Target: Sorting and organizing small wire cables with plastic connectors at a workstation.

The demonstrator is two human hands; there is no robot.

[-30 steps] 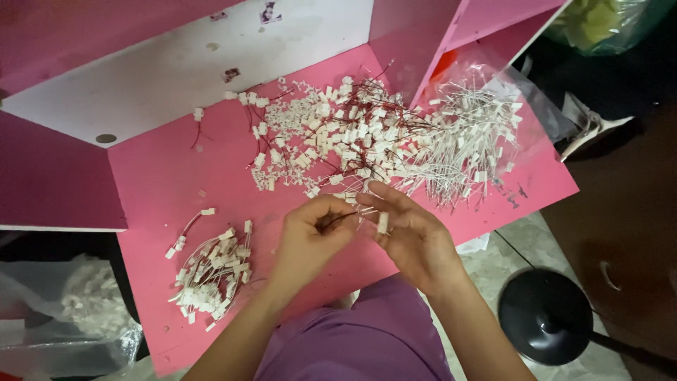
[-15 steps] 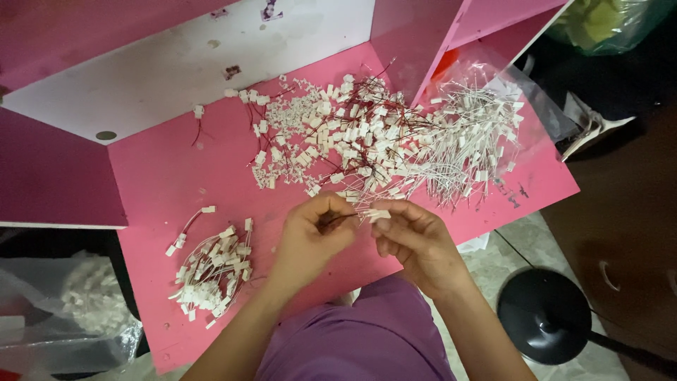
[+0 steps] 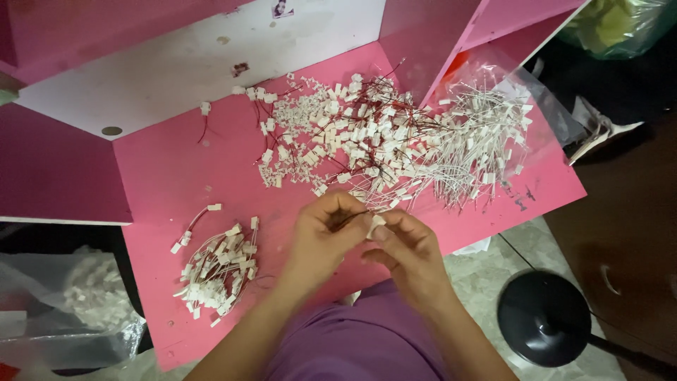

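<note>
Pink desk (image 3: 176,169), head view looking straight down. I log both hands meeting just above the near edge, in front of a purple garment.

Left hand (image 3: 321,236): grip pressed together, fingertips pinching a thin dark wire (image 3: 350,219) that runs toward the other hand.

Right hand (image 3: 407,250): grip pinching a small white connector (image 3: 376,224) between thumb and forefinger, at the end of that wire. Connector sits between the two hands, touching both sets of fingertips, lifted off the desk surface as far as I can tell. I cannot tell whether wire and connector are already joined.

Surroundings:
- large loose heap of white connectors with red wires (image 3: 345,137) spread across the middle of the desk, just beyond the hands
- bundle of white wires (image 3: 479,144) to its right, lying partly on a clear plastic bag (image 3: 543,106)
- smaller pile of wired connectors (image 3: 215,271) near the left forearm, well apart from the big heap
- one single wired piece (image 3: 194,227) just above that pile
- black round stool seat (image 3: 546,317) on the tiled floor at lower right
- plastic bag of white parts (image 3: 92,289) at lower left, off the desk
</note>
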